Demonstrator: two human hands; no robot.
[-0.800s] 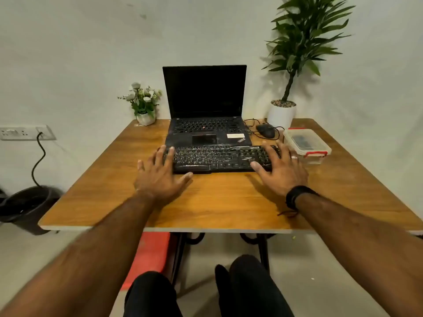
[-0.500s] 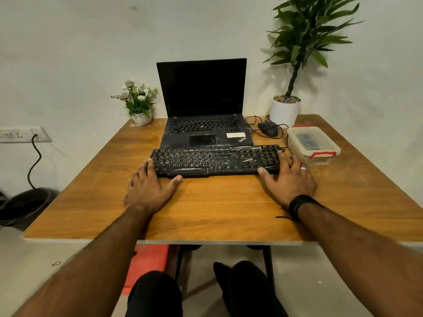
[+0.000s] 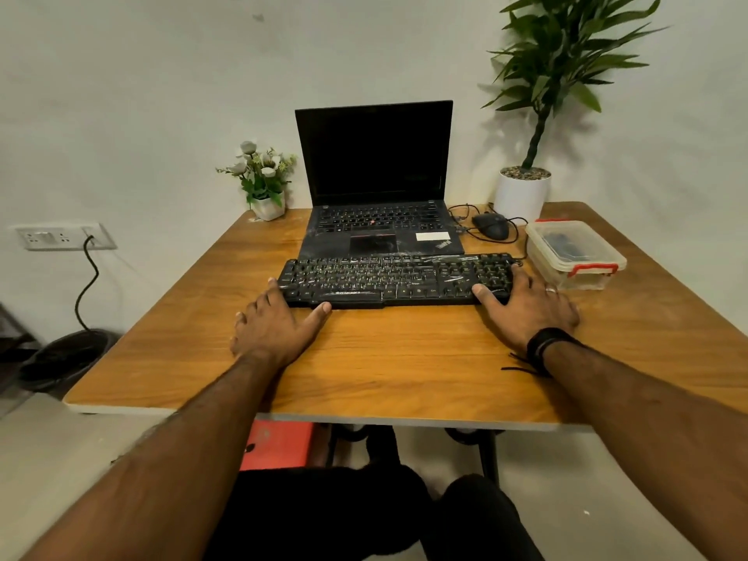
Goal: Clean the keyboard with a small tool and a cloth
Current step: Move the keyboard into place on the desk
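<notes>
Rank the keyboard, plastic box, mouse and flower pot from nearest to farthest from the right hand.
From the right hand:
1. Keyboard, touching it, at its right end.
2. Plastic box, just right of it.
3. Mouse, behind, beside the laptop.
4. Flower pot, far back left.

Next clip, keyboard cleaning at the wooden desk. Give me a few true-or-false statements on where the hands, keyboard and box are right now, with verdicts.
1. The keyboard lies on the desk in front of the open laptop. True.
2. The left hand holds a cloth. False: it rests at the keyboard's left end with nothing in it.
3. The right hand rests at the keyboard's right end. True.
4. The clear box stands open. False: its lid is on.
5. The mouse lies left of the laptop. False: it lies to the laptop's right, near the white plant pot.
</notes>
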